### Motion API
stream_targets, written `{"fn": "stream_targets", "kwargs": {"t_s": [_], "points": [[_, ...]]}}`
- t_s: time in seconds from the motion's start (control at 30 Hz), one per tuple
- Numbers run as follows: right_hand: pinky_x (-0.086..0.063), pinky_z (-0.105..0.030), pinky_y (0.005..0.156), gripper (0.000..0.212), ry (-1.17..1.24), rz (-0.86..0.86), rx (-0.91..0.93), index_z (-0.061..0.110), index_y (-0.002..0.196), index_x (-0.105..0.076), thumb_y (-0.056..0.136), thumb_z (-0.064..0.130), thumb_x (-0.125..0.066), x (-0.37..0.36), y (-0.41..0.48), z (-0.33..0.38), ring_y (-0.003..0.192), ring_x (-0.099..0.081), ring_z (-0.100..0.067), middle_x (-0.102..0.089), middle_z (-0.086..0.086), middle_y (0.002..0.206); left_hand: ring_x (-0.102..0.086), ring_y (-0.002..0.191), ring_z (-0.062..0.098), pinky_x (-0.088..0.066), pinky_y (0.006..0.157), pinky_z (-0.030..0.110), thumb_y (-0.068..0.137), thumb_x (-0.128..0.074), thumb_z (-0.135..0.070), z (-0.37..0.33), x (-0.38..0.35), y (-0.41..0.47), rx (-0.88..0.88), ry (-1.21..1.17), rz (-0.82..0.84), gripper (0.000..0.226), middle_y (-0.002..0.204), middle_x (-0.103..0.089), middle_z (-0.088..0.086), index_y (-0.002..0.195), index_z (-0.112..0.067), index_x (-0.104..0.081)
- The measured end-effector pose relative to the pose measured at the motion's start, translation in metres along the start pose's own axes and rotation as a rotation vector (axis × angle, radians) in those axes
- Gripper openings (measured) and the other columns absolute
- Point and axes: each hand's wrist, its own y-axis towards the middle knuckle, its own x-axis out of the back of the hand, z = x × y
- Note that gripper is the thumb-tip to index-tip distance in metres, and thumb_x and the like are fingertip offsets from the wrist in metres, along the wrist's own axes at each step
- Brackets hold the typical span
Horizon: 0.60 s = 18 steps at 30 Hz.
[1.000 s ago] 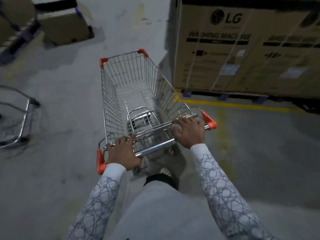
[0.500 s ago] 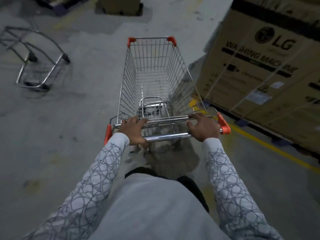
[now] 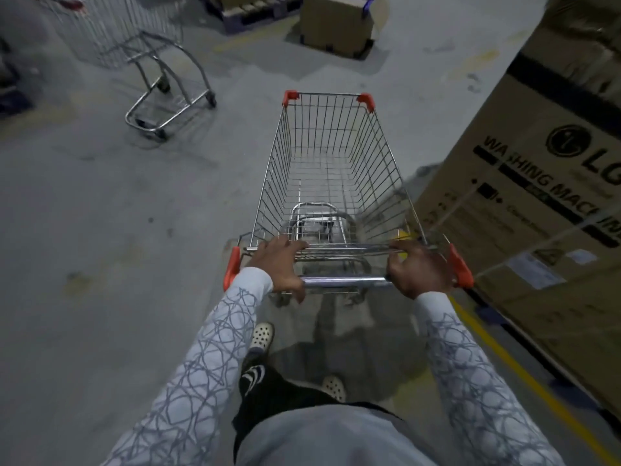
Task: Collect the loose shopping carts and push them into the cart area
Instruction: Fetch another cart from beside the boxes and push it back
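An empty shopping cart [image 3: 332, 183], mid-aisle beside a washing-machine box [image 3: 537, 183], is gripped at its handle bar [image 3: 342, 282] by the closed left hand [image 3: 279, 267] and right hand [image 3: 420, 272], and steering leftward toward the second cart [image 3: 144, 62] seems required next

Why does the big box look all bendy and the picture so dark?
In the head view, the wide-angle lens tilts and curves the washing machine box near the edge; the lighting is dim and greyish, and the cart's right-side wires look smeared by motion blur.
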Motion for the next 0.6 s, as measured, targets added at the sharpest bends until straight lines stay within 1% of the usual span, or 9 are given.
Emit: {"fn": "stream_targets", "kwargs": {"t_s": [0.1,0.17,0.27,0.3,0.37,0.4,0.47,0.53,0.6], "points": [[-0.048,-0.031,0.086,0.034,0.021,-0.016,0.022,0.041,0.115,-0.069,0.084,0.042,-0.053,0.009,0.013,-0.012,0.103,-0.067,-0.025,-0.070,0.004,0.124,-0.031,0.140,0.036,-0.031,0.115,0.053,0.049,-0.086,-0.052,-0.018,-0.008,-0.005,0.051,-0.064,-0.026,0.114,0.147,-0.038,0.003,0.149,-0.040,-0.033],[-0.048,-0.032,0.088,0.035,0.042,-0.004,0.029,0.043,0.113,-0.068,0.082,0.044,-0.052,0.011,0.023,-0.015,0.104,-0.067,-0.025,-0.071,0.006,0.122,-0.030,0.141,0.036,-0.031,0.115,0.055,0.047,-0.086,-0.052,-0.026,-0.010,-0.005,0.080,-0.099,-0.048,0.115,0.150,-0.038,0.003,0.149,-0.041,-0.034],[-0.050,-0.033,0.087,0.049,0.014,0.047,0.062,0.043,0.115,-0.068,0.071,0.051,-0.047,0.015,0.044,-0.008,0.102,-0.067,-0.028,-0.071,0.005,0.118,-0.031,0.141,0.033,-0.029,0.116,0.052,0.048,-0.089,-0.050,-0.030,-0.003,-0.002,0.125,-0.141,-0.068,0.116,0.152,-0.039,0.005,0.150,-0.040,-0.035],[-0.052,-0.033,0.085,0.055,0.005,0.078,0.088,0.043,0.116,-0.068,0.067,0.052,-0.045,0.018,0.053,-0.004,0.098,-0.069,-0.027,-0.072,0.005,0.114,-0.032,0.141,0.033,-0.029,0.116,0.051,0.048,-0.090,-0.049,-0.030,0.002,-0.001,0.139,-0.155,-0.075,0.116,0.152,-0.039,0.005,0.150,-0.039,-0.036],[-0.056,-0.038,0.083,0.062,-0.001,0.148,0.144,0.043,0.115,-0.067,0.059,0.054,-0.042,0.019,0.075,0.004,0.089,-0.070,-0.026,-0.072,0.006,0.111,-0.035,0.139,0.033,-0.031,0.115,0.051,0.047,-0.090,-0.049,-0.030,0.011,0.003,0.166,-0.186,-0.082,0.115,0.150,-0.042,0.005,0.149,-0.040,-0.038],[-0.057,-0.041,0.082,0.062,-0.012,0.156,0.160,0.043,0.114,-0.068,0.059,0.053,-0.042,0.019,0.086,0.009,0.089,-0.069,-0.025,-0.072,0.007,0.113,-0.037,0.138,0.033,-0.033,0.114,0.052,0.045,-0.089,-0.051,-0.029,0.014,0.007,0.181,-0.198,-0.085,0.115,0.148,-0.044,0.003,0.148,-0.041,-0.038],[-0.055,-0.042,0.085,0.053,-0.033,0.154,0.181,0.042,0.113,-0.069,0.066,0.049,-0.045,0.013,0.108,0.023,0.097,-0.067,-0.024,-0.069,0.009,0.119,-0.040,0.136,0.031,-0.036,0.111,0.055,0.038,-0.086,-0.058,-0.018,0.017,0.018,0.233,-0.229,-0.130,0.116,0.145,-0.047,0.000,0.144,-0.048,-0.039],[-0.054,-0.040,0.085,0.048,-0.013,0.146,0.201,0.043,0.113,-0.069,0.068,0.045,-0.051,0.011,0.125,0.043,0.095,-0.066,-0.024,-0.069,0.007,0.118,-0.042,0.136,0.029,-0.034,0.111,0.060,0.034,-0.084,-0.063,-0.012,0.028,0.021,0.290,-0.234,-0.188,0.116,0.143,-0.047,-0.004,0.140,-0.055,-0.039],[-0.051,-0.036,0.086,0.046,-0.001,0.134,0.226,0.043,0.113,-0.069,0.068,0.043,-0.055,0.007,0.143,0.066,0.094,-0.066,-0.025,-0.070,0.005,0.116,-0.038,0.140,0.026,-0.025,0.116,0.058,0.049,-0.088,-0.056,-0.010,0.046,0.017,0.342,-0.210,-0.228,0.104,0.147,-0.045,-0.005,0.142,-0.049,-0.043]]}}
